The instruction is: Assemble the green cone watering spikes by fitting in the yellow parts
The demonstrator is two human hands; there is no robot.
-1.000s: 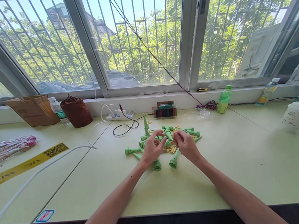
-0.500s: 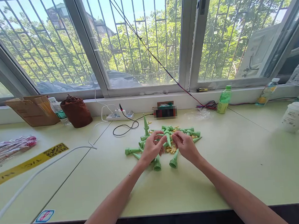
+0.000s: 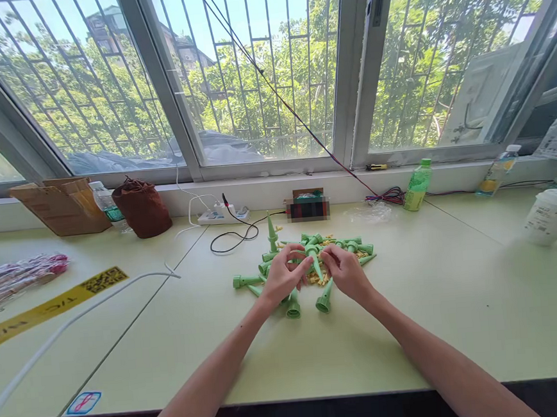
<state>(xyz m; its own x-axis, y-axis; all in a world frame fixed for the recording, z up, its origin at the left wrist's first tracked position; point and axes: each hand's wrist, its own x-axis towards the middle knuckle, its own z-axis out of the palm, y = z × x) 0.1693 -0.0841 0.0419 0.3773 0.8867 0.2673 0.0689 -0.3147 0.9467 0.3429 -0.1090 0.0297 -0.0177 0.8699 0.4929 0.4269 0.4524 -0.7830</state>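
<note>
A pile of green cone-shaped plastic spikes [image 3: 359, 248] lies in the middle of the pale green table [image 3: 280, 356], mixed with small yellow pieces [image 3: 321, 279]. One spike stands upright [image 3: 271, 232] at the back of the pile. My left hand [image 3: 282, 276] is curled, its fingertips pinching one green spike [image 3: 315, 261] that points down. My right hand [image 3: 345, 271] is closed in a pinch just right of that spike, on something I cannot make out. Two spikes lie with their round ends toward me [image 3: 292, 306] between my wrists.
Along the window sill stand a cardboard box [image 3: 61, 205], a brown bag [image 3: 141, 206], a power strip [image 3: 221, 215] with cables, a green bottle [image 3: 417, 186] and a paper cup [image 3: 553, 215]. A yellow strip [image 3: 49, 306] and white cable [image 3: 97, 301] lie left.
The green spike between my hands has turned from tilted to pointing downward. Both hands have shifted very slightly; the pile has not moved.
</note>
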